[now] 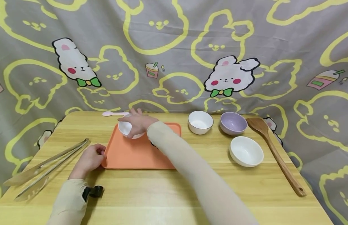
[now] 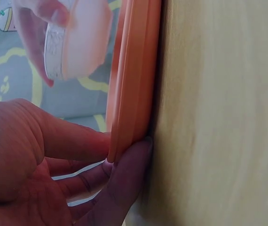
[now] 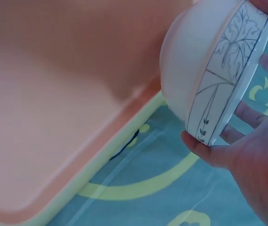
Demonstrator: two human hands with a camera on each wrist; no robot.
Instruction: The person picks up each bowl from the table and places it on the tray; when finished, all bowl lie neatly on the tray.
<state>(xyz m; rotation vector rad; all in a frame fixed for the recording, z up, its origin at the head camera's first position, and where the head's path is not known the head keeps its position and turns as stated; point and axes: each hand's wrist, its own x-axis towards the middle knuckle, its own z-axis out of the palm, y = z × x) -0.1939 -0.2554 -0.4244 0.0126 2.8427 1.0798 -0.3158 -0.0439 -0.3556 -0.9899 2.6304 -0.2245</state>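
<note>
A white bowl with a grey leaf pattern round its rim is in my right hand, whose fingers grip the rim from above. It is over the far left part of an orange tray; the head view does not show whether it touches the tray. At the tray's near left corner, my left hand pinches the edge. In the left wrist view its thumb and a finger close on the orange rim from both sides. My right forearm covers the tray's right part.
A pink spoon lies behind the tray. Metal tongs lie left. To the right stand a dark-rimmed white bowl, a purple bowl and a plain white bowl. A wooden spatula lies beyond them, and a patterned curtain hangs behind.
</note>
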